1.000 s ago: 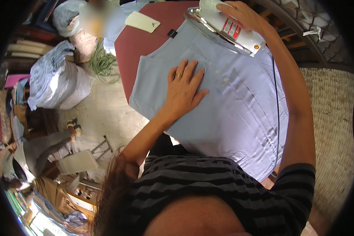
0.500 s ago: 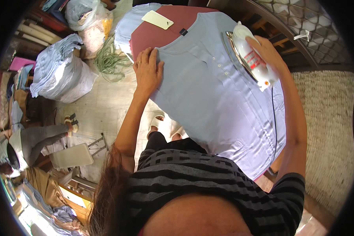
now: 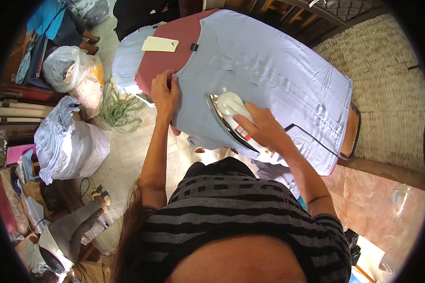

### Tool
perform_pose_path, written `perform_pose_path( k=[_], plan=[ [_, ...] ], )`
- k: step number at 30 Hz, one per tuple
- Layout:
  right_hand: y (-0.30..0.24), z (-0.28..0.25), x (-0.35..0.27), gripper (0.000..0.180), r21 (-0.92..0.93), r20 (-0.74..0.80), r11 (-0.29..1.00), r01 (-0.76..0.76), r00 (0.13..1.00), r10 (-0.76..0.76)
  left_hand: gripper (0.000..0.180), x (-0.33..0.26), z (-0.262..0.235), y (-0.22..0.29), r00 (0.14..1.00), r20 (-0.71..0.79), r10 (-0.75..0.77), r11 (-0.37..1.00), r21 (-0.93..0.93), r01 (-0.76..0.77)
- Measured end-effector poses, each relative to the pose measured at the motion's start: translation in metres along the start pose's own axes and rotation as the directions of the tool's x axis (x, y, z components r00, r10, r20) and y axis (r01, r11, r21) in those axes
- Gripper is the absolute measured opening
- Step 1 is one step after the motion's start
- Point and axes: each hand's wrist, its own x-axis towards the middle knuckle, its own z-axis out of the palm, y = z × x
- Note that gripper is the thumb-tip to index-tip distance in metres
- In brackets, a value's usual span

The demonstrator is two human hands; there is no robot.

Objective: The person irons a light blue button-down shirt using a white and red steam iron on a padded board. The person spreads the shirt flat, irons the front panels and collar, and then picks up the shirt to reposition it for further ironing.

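Observation:
A light blue shirt [image 3: 278, 61] with small white buttons lies spread over a maroon-covered ironing surface [image 3: 148, 66]. My right hand [image 3: 264, 126] is wrapped round the handle of a white iron [image 3: 230, 104] with red markings. The iron rests on the shirt's near left part, its tip pointing away from me. At the shirt's neckline corner, my left hand [image 3: 164, 96] pinches the fabric edge, fingers curled and thumb beside them. A cream tag [image 3: 159, 45] lies on the maroon cover beyond this hand. The iron's black cord [image 3: 314, 137] runs right across the shirt.
A heap of blue garments in a white bag [image 3: 87, 141], green straps [image 3: 120, 111] and a clear plastic bag [image 3: 63, 68] sit on the floor at left. Two other people, one in grey trousers [image 3: 73, 231], are at the left. A woven mat [image 3: 382, 89] lies at right.
The iron in my right hand has moved from the shirt's right side to its near left part. My left hand's fingers have curled more at the neckline. The view has shifted.

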Motion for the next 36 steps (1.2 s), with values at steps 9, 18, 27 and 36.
perform_pose_path(
  k=[9, 18, 27, 36],
  plan=[
    [-0.014, 0.020, 0.008, 0.042, 0.044, -0.119, 0.996, -0.075, 0.990, 0.079, 0.021, 0.009, 0.003, -0.027, 1.000, 0.014, 0.008, 0.991, -0.136, -0.006],
    [0.036, -0.040, -0.077, 0.042, 0.072, -0.142, 0.980, -0.186, 0.971, 0.194, 0.036, -0.007, -0.015, 0.003, 0.966, 0.200, 0.161, 0.987, -0.037, -0.157],
    [0.148, -0.175, -0.233, 0.035, 0.538, -0.550, 0.733, -0.416, 0.486, 0.680, 0.018, -0.115, -0.042, 0.080, 0.920, 0.379, 0.097, 0.991, 0.049, -0.124],
    [0.329, -0.304, -0.262, 0.043, 0.392, -0.619, 0.750, -0.532, 0.451, 0.643, 0.044, -0.226, 0.013, 0.135, 0.487, 0.699, -0.523, 0.624, -0.074, 0.778]
  ],
)
